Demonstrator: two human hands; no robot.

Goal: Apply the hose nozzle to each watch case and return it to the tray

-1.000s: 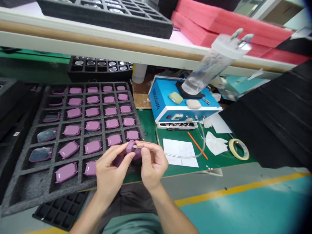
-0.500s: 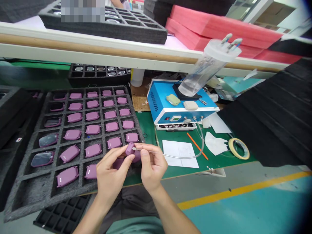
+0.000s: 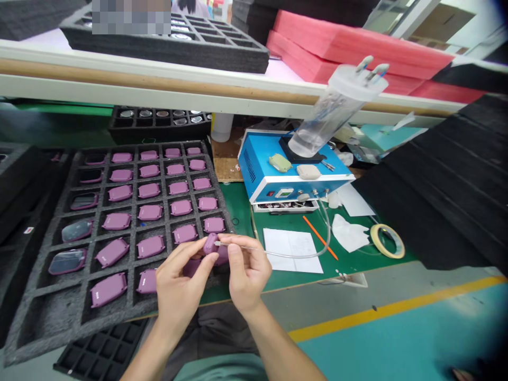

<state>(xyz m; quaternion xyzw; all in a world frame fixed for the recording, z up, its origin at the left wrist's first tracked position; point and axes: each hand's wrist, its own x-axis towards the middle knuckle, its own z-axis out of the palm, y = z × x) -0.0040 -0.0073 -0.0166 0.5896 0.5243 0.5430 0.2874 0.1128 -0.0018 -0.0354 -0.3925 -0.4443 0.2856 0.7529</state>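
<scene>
My left hand (image 3: 180, 286) pinches a small mauve plastic casing (image 3: 210, 244) between thumb and fingers, just above the foam tray. My right hand (image 3: 248, 272) holds a thin metal nozzle (image 3: 222, 243) on a clear hose (image 3: 293, 255), and its tip touches or nearly touches the casing. Several similar mauve casings (image 3: 148, 248) lie in the cells of a dark grey foam tray (image 3: 39, 317). Some casings at the tray's left show glassy faces. My hands hide the cells below them.
The hose runs to a blue bench unit (image 3: 257, 169) with a clear cylinder (image 3: 329, 119) above it. A paper sheet (image 3: 291, 250), orange pen (image 3: 319, 244), and tape roll (image 3: 387, 241) lie on a green mat (image 3: 238, 203). Black foam (image 3: 436, 185) rises at right, beneath a white shelf edge (image 3: 159, 79).
Both hands keep nearly the same pose and grip. The whole view has tilted and shifted slightly with my head.
</scene>
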